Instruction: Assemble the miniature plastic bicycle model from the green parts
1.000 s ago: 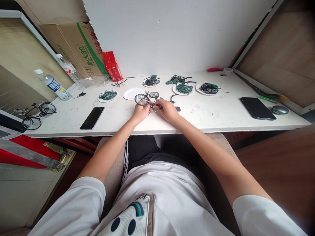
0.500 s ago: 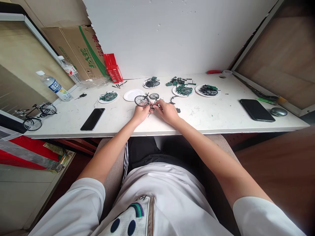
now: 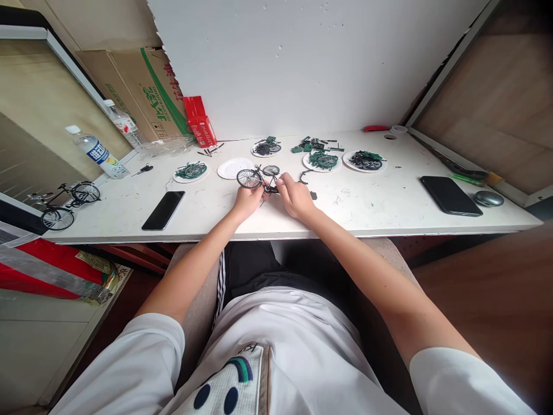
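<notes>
Black and spindly, the model bicycle point(image 3: 261, 174) is between the two hands over the surface point(image 3: 371, 202), its wheels on the far side. Taking it as the clock's centre, the left hand point(image 3: 249, 200) is at seven, fingers gripping the frame. The right hand point(image 3: 298, 197) is at four, fingers curled in beside the frame; I cannot tell whether they pinch a piece or merely touch it. The step in hand looks like close work on the near side of the frame, and the next move seems to call for a firm left hold and light, precise right fingers. A curved dark part point(image 3: 302, 175) lies at three, just past the right hand, where a sideways sweep could knock it. At ten is a white paper plate point(image 3: 232, 168), overlapped in view by a wheel; green parts point(image 3: 191, 170) are piled at nine, dark parts point(image 3: 266, 147) at twelve. Between eight and nine, a phone point(image 3: 164, 210) limits elbow room
</notes>
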Available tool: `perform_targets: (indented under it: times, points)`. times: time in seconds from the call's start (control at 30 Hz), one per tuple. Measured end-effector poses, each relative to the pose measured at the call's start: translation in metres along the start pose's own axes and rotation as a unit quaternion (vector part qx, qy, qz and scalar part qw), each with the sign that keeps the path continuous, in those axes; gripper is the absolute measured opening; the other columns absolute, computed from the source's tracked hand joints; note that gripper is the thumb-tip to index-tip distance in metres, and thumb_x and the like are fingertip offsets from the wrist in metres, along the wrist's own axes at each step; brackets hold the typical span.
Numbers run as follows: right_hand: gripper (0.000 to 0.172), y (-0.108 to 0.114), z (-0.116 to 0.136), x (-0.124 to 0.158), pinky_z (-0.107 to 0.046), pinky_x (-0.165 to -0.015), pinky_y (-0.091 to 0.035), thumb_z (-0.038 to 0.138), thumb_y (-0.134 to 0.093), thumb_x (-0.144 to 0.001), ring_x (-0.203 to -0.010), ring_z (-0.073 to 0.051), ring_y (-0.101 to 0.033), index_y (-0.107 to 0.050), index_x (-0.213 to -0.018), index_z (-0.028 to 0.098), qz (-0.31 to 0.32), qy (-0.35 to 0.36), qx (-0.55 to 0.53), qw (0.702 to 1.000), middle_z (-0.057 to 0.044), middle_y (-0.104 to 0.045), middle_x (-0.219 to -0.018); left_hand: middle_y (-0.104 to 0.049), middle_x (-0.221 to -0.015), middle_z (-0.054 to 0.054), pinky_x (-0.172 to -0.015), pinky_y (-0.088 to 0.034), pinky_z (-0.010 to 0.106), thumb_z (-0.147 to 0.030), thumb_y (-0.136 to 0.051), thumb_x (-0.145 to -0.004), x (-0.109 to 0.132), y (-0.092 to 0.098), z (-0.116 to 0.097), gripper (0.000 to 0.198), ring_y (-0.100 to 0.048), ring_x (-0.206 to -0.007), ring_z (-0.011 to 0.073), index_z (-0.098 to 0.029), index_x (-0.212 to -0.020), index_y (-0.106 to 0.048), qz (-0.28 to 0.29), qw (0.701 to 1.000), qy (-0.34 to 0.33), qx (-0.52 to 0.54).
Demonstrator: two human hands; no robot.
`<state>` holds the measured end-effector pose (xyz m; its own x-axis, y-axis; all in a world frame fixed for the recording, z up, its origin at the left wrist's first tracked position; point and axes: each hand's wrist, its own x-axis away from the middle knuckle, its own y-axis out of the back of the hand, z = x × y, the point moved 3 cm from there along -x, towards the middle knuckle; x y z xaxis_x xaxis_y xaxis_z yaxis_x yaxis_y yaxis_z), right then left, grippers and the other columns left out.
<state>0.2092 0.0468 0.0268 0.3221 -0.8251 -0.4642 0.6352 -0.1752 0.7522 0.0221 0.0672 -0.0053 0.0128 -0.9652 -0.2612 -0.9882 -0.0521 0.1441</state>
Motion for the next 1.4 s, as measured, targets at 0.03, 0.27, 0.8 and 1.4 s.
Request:
perform_targets:
  times: [0.03, 0.27, 0.8, 1.4]
  points:
    - [0.044, -0.001, -0.001, -0.001, -0.033, -0.067, -0.035, 0.051, -0.021, -0.115, -0.072, -0.03, -0.065, -0.056, -0.115, 0.024, 0.0, -0.002, 0.008, 1.0, -0.008, -0.072, -0.082, -0.08, -0.094, 0.006, -0.066, -0.055, 0.023, -0.026, -0.065, -0.096, 0.0, 0.0, 0.0, 0.012, -0.075, -0.071, 0.0145, -0.017, -0.102, -0.071, 0.0, 1.0, 0.0, 0.0]
    - [0.032, -0.006, -0.005, -0.001, -0.032, -0.066, -0.033, 0.032, -0.036, -0.106, -0.068, -0.028, -0.063, -0.057, -0.127, 0.021, -0.017, 0.006, 0.012, 1.0, -0.007, -0.075, -0.083, -0.08, -0.092, 0.006, -0.065, -0.054, 0.022, -0.026, -0.065, -0.097, 0.0, 0.0, -0.001, 0.013, -0.075, -0.072, 0.0137, -0.017, -0.104, -0.072, -0.003, 1.0, -0.004, 0.002]
    - [0.037, -0.011, -0.008, -0.002, -0.031, -0.065, -0.036, 0.04, -0.043, -0.109, -0.063, -0.025, -0.064, -0.064, -0.132, 0.02, 0.0, 0.022, 0.029, 0.999, -0.003, -0.07, -0.073, -0.08, -0.09, 0.006, -0.065, -0.055, 0.023, -0.027, -0.065, -0.096, 0.0, 0.002, -0.003, 0.013, -0.074, -0.069, 0.0135, -0.017, -0.101, -0.072, -0.022, 1.0, -0.01, -0.003]
    - [0.042, -0.008, -0.007, -0.002, -0.031, -0.066, -0.037, 0.052, -0.041, -0.11, -0.063, -0.025, -0.064, -0.069, -0.117, 0.021, -0.031, -0.006, 0.046, 0.998, -0.003, -0.068, -0.068, -0.081, -0.109, 0.009, -0.065, -0.052, 0.023, -0.029, -0.062, -0.098, -0.001, 0.003, -0.014, 0.015, -0.073, -0.069, 0.012, -0.017, -0.103, -0.068, -0.053, 0.998, -0.003, 0.021]
